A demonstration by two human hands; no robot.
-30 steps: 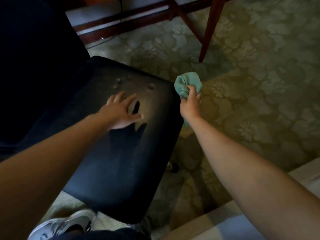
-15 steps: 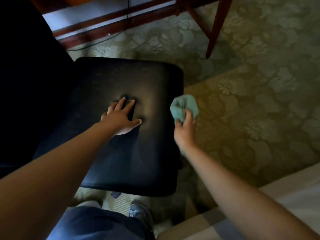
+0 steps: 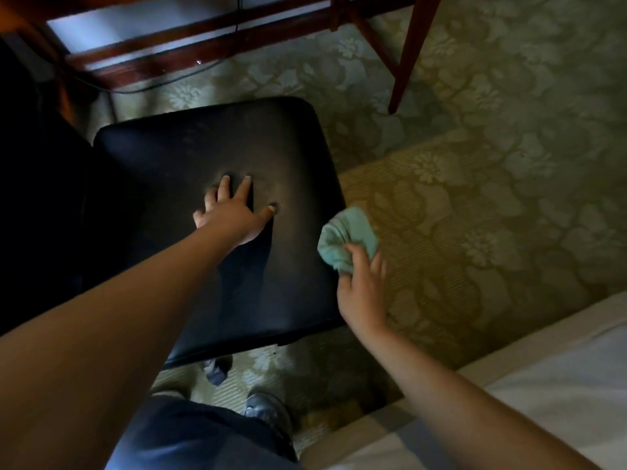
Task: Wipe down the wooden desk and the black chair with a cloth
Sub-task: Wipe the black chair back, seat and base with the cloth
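Note:
The black chair fills the middle left, its padded seat facing up and its dark back at the far left. My left hand lies flat on the seat with fingers spread, holding nothing. My right hand grips a bunched teal cloth against the seat's right edge. The wooden desk shows only as dark red legs and rails at the top.
Green floral carpet covers the floor to the right. A black cable trails on the carpet under the desk rails. A white bed edge runs along the bottom right. My shoe stands below the seat's front edge.
My right hand has drawn the cloth back along the seat's right edge toward me. My left hand stays pressed on the seat, and the view has tilted further down over the chair.

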